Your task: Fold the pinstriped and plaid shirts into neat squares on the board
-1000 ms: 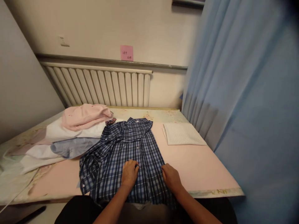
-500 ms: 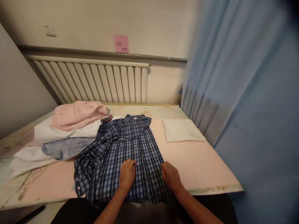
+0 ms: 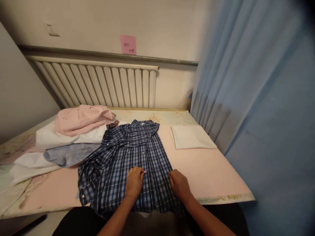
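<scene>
Head view: shirt (image 3: 129,160) laid on worktop (image 3: 209,170), hem at near edge. Front pinched by left hand (image 3: 135,182) beside a button, side edge by right hand (image 3: 180,185). Grips unchanged since half a second ago; fabric apparently being held steady.

At the lower right of the frame, a bare stretch of pink table cover (image 3: 209,175) gives the right hand (image 3: 179,184) room to pass, below folded striped fabric (image 3: 193,137) and left of the blue curtain (image 3: 273,124). Heaped clothes (image 3: 82,123) block mid-left.
</scene>
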`<state>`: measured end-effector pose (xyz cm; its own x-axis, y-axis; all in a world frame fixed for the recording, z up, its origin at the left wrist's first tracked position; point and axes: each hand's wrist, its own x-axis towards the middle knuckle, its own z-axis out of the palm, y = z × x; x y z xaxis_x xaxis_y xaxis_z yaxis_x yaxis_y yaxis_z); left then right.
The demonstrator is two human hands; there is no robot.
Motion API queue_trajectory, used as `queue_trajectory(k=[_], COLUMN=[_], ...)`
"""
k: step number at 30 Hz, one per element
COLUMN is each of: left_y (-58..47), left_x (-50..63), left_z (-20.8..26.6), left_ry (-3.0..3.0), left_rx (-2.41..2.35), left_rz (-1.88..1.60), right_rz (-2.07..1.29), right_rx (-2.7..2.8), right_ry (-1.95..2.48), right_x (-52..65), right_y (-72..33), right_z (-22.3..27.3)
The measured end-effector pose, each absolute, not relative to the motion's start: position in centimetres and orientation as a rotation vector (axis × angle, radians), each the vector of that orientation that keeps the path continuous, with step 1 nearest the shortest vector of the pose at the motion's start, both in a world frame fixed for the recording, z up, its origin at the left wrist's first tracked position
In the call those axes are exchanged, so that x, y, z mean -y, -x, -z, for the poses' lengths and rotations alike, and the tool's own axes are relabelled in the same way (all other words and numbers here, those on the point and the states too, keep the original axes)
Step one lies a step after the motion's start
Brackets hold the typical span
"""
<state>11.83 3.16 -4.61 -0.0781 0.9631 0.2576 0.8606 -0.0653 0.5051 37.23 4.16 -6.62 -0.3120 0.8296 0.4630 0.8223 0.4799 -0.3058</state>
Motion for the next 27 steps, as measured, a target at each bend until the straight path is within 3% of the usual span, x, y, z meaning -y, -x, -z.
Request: queue_trajectory(k=[27], left_y=[-12.07], left_x=[-3.14], left_z=[4.54], left_ry=[-2.058], left_rx=[-2.04], left_rz=[-0.747], right_rz=[-0.009], right_rx=[2.162], right_ry=[1.371], right_x=[-4.13], right_y=[-37.24], right_z=[6.18])
